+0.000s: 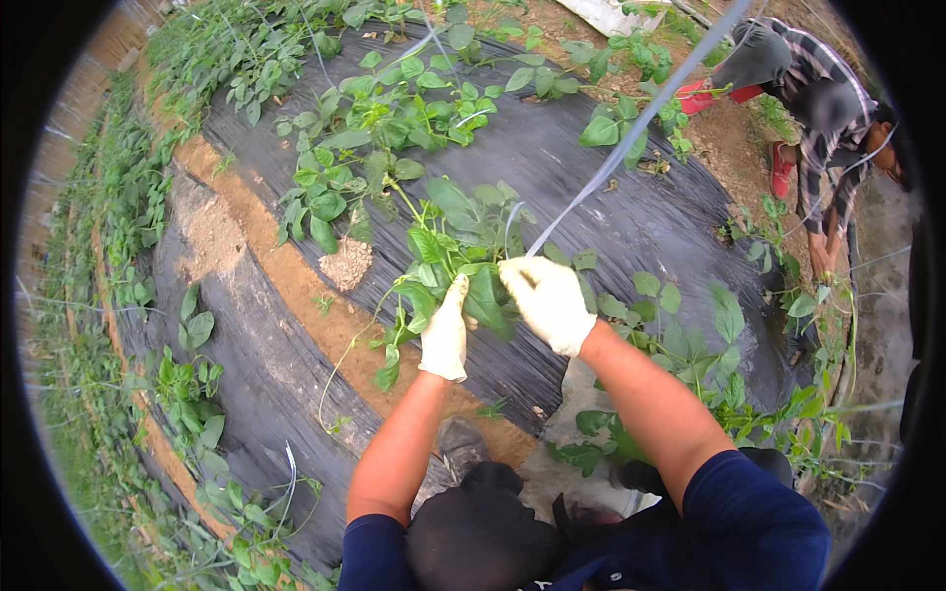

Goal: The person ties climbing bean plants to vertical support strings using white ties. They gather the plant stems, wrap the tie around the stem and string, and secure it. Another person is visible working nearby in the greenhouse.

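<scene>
My left hand (445, 336), in a pale glove, grips the leafy stems of a climbing bean plant (427, 245), thumb pointing up along the leaves. Just right of it, my right hand (553, 304), also gloved, pinches the lower part of a pale plastic twine (617, 156). That twine runs taut from my fingers up to the upper right. A short loop of twine curves up beside the right fingertips. Leaves hide where the twine meets the stems, so I cannot tell whether it passes around them. One thin vine tendril (355, 341) hangs down to the left.
Black plastic mulch film (488, 166) covers the beds, with a strip of bare soil (295, 270) between them. More bean plants (399, 111) grow ahead, and others (188, 391) at left. A co-worker (828, 111) bends over plants at the upper right. Other twines hang at several spots.
</scene>
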`<action>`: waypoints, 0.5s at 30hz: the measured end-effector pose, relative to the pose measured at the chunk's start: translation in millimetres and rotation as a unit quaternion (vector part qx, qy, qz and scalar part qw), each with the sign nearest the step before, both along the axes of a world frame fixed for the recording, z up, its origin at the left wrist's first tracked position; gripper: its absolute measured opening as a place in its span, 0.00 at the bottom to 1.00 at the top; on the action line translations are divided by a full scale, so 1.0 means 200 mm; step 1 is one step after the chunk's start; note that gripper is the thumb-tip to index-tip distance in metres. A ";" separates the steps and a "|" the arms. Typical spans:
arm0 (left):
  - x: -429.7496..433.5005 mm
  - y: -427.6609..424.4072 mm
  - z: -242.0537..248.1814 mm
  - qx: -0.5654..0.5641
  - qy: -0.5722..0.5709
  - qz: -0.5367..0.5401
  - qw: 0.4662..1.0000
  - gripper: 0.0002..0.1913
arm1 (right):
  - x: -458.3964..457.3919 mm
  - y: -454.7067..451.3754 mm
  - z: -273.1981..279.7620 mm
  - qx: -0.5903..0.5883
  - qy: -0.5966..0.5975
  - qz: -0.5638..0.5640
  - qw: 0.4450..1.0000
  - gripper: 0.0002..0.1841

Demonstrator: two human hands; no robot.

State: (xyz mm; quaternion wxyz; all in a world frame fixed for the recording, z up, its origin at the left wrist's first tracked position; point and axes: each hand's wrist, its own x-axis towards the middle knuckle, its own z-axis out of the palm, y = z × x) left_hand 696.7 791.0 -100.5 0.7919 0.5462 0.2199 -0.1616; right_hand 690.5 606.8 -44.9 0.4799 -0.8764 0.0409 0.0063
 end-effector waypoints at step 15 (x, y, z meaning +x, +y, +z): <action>-0.06 0.11 -0.02 0.019 -0.050 -0.152 0.987 0.21 | 0.23 0.02 0.03 0.193 0.205 0.135 0.950 0.15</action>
